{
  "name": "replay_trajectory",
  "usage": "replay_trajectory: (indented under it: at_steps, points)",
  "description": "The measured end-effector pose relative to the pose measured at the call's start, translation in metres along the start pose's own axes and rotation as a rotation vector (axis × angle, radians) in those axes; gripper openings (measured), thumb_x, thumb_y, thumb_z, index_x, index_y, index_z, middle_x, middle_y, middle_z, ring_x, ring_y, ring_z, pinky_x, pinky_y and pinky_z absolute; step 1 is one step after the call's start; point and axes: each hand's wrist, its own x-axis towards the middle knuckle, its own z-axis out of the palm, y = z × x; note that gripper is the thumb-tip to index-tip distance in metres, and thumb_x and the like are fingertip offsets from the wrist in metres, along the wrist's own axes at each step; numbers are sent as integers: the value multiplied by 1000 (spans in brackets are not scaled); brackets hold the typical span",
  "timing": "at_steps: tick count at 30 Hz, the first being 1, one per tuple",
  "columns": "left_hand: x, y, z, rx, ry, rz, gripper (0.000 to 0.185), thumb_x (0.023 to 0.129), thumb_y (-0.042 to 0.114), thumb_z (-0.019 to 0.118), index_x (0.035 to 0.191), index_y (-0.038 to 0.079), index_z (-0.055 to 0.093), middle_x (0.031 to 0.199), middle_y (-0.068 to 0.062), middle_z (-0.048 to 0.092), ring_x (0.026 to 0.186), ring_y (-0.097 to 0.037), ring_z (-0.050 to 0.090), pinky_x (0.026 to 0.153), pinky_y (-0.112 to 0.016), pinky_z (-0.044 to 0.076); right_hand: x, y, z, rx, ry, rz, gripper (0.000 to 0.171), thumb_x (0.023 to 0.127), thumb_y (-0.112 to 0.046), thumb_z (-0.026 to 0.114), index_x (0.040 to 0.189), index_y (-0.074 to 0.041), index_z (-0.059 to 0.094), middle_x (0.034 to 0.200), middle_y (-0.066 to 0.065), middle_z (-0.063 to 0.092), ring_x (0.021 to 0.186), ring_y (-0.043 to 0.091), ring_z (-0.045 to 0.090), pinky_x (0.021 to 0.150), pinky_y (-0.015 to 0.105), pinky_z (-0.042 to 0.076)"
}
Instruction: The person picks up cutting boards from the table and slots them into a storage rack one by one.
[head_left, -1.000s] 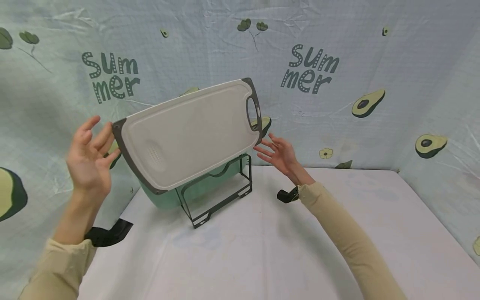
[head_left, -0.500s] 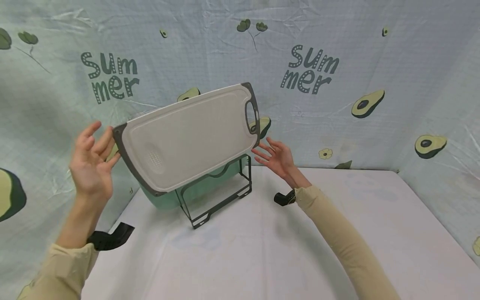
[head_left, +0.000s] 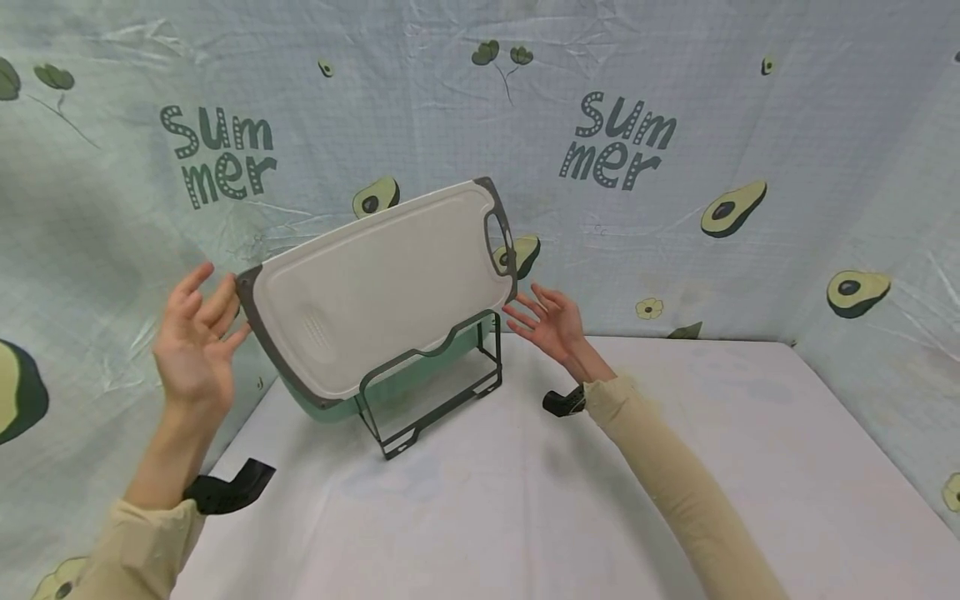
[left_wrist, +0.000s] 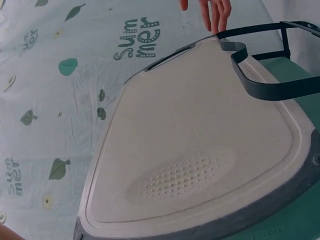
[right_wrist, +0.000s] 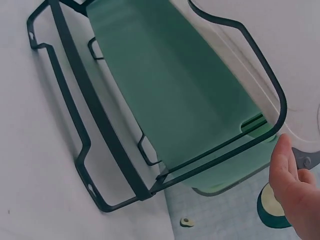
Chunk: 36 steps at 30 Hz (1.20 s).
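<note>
A white cutting board [head_left: 382, 283] with a grey rim and a handle slot stands tilted in a black wire rack [head_left: 431, 392], behind the rack's front wire. A green board [head_left: 330, 408] sits in the rack behind it. My left hand [head_left: 198, 333] is open, its straight fingers at the board's left grey corner. My right hand [head_left: 547, 317] is open just below the board's right end; contact is unclear. The left wrist view shows the white board [left_wrist: 200, 150] close up under the rack wire [left_wrist: 265, 85]. The right wrist view shows the green board [right_wrist: 185, 100], the rack [right_wrist: 100, 125] and my right hand [right_wrist: 287, 170].
The rack stands on a white-covered table [head_left: 525, 500] close to a cloth backdrop [head_left: 675, 167] printed with avocados and "Summer". Black straps [head_left: 225, 492] hang at both wrists. The table runs on to the front and right of the rack.
The white board has come down from above the rack and now sits lower, behind the front wire. Both open hands have dropped with it and stay at its two ends.
</note>
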Motion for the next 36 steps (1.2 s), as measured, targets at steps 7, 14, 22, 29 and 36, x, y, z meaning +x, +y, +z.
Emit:
replay_trajectory:
  at_steps: [7, 14, 22, 29, 36]
  points:
    - [-4, -3, -3, -2, 11, -27, 43, 93, 26, 31, 135, 17, 31, 148, -8, 17, 138, -22, 9, 110, -45, -7, 1, 5, -2, 14, -2, 12, 54, 94, -27, 28, 143, -22, 8, 151, 8, 8, 135, 33, 22, 110, 46, 17]
    - [-8, -5, -3, 13, 32, -40, 41, 94, 25, 30, 134, 18, 31, 148, -6, 20, 138, -21, 10, 111, -44, -5, 1, 10, -3, -14, 7, 18, 49, 93, -28, 27, 140, -21, 14, 151, 8, 10, 135, 33, 22, 104, 44, 25]
    - [-11, -8, -3, 36, 52, -57, 39, 93, 25, 29, 132, 19, 33, 148, -4, 22, 138, -21, 11, 111, -44, -4, 3, 12, -5, -22, 37, 26, 22, 93, -28, 29, 112, -21, 36, 150, 9, 11, 133, 33, 25, 99, 42, 30]
    - [-12, -9, -5, 64, 62, -64, 39, 93, 26, 30, 132, 20, 33, 147, -6, 22, 137, -21, 16, 110, -43, 4, 2, 15, -5, -16, 65, 45, 45, 93, -29, 30, 135, -19, 21, 150, 10, 11, 134, 34, 24, 105, 45, 24]
    - [-15, -13, -8, 131, 62, -70, 41, 94, 28, 30, 134, 21, 31, 146, -9, 23, 136, -22, 20, 101, -42, 14, 0, 22, -8, -9, 95, 55, 32, 92, -29, 32, 123, -22, 32, 150, 10, 12, 134, 35, 23, 106, 46, 23]
